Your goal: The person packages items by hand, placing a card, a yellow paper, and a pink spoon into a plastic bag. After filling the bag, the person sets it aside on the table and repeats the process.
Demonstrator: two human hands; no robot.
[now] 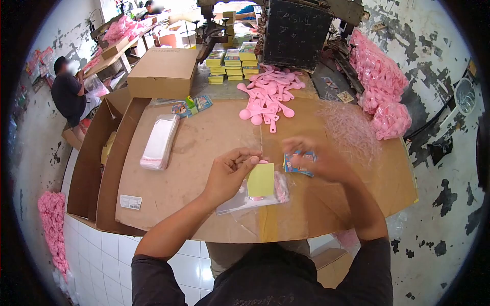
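My left hand is closed in a pinch at the upper left corner of a plain yellow card; what exactly sits between the fingertips is hidden. Beneath the card lies a clear plastic bag, with pink plastic showing at its right side. A bit of pink also peeks out above the card's top edge. My right hand is blurred, thumb and fingers apart, over a small stack of blue printed cards. Nothing shows in its grip.
Pink spoons lie piled at the table's back. A stack of clear bags lies left; stacked yellow-edged cards stand behind. Pink shreds cover the right side. A cardboard box stands back left. Another person sits far left.
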